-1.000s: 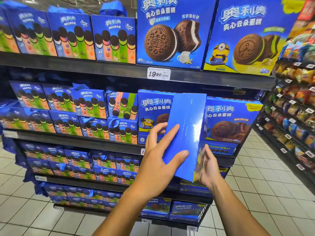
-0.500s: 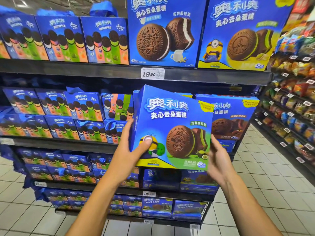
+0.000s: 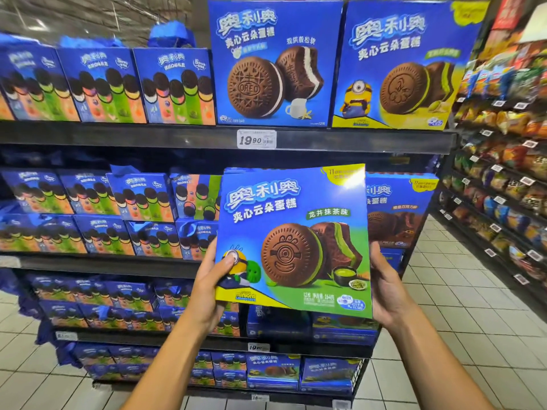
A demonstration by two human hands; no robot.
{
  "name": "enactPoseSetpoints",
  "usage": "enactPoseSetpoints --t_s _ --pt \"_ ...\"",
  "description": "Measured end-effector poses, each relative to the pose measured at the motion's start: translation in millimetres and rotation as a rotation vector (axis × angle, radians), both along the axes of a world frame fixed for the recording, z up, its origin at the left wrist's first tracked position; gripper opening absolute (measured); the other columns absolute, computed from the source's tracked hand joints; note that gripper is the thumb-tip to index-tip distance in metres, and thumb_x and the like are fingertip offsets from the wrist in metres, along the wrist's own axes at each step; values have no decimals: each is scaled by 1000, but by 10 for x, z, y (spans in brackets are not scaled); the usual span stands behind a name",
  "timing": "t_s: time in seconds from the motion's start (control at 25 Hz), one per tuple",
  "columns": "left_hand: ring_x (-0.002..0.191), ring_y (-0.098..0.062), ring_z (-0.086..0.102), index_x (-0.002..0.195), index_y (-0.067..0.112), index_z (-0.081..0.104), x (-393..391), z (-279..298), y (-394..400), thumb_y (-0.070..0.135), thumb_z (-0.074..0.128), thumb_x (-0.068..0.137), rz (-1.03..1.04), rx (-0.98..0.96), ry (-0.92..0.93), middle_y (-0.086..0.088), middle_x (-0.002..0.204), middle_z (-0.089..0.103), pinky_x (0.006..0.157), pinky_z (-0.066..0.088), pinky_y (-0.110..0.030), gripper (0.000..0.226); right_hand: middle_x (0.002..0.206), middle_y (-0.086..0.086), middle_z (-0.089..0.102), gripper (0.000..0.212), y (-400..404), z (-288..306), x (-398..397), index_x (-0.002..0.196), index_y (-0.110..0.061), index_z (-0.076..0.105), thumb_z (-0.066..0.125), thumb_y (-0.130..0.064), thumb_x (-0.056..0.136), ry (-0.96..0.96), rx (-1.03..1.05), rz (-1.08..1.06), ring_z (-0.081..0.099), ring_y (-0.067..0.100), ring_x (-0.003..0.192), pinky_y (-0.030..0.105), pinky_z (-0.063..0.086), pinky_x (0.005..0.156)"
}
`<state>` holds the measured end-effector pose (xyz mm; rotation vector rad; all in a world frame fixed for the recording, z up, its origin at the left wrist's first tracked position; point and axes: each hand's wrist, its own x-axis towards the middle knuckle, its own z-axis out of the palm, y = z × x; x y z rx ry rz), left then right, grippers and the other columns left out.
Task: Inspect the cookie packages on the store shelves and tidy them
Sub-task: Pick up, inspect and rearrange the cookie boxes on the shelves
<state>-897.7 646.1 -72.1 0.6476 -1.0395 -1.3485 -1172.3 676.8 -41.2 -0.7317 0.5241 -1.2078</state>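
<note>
head: my left hand [image 3: 211,287] has fingers curled round the box [image 3: 296,241], thumb on its front; right hand [image 3: 384,288] grips the other edge | box upright, centre frame, before the middle shelf [image 3: 97,261] | advice: check corners, then slide it back square beside the brown box [image 3: 396,211], label outward
</note>
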Motion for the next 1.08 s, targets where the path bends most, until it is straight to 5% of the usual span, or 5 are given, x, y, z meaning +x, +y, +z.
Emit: enactPoseSetpoints --t_s 0.2,0.4,0.6,0.8,1.08 --pt "130 -12 52 141 27 48 32 157 -10 33 70 89 137 48 -376 4 144 53 109 41 -34 57 124 17 71 77 56 94 82 128 -9 68 88 -49 65 79 -77 -104 73 32 104 45 62 79" --pt "111 30 44 123 66 44 -189 544 455 68 67 73 151 -69 -568 48 125 49 80 41 0 55 118 13 74 41 156 233 295 114 -19 72 74 -45 82 399 -223 -291 74 26 98 36 61 75" --pt "143 2 31 151 50 13 -442 694 572 73 62 65 -46 -53 -563 26 156 28 119 27 -34 103 113 -6 76 47 204 396 573 117 -25 68 70 -59 85 577 -378 -299 73 10 99 20 56 73" --pt "102 -17 66 133 13 60 -325 635 385 40 72 83 -16 91 -199 -14 131 64 73 57 -21 58 134 -24 56 57 171 351 651 143 -40 50 37 -67 94 750 -500 -289 49 -7 129 24 39 111" --pt "75 -19 74 88 24 80 -140 197 316 52 65 71 -31 193 421 0 90 77 61 60 -34 36 137 -15 54 36 -13 71 438 131 -49 47 52 -26 105 735 -417 -457 57 -14 111 7 47 86"
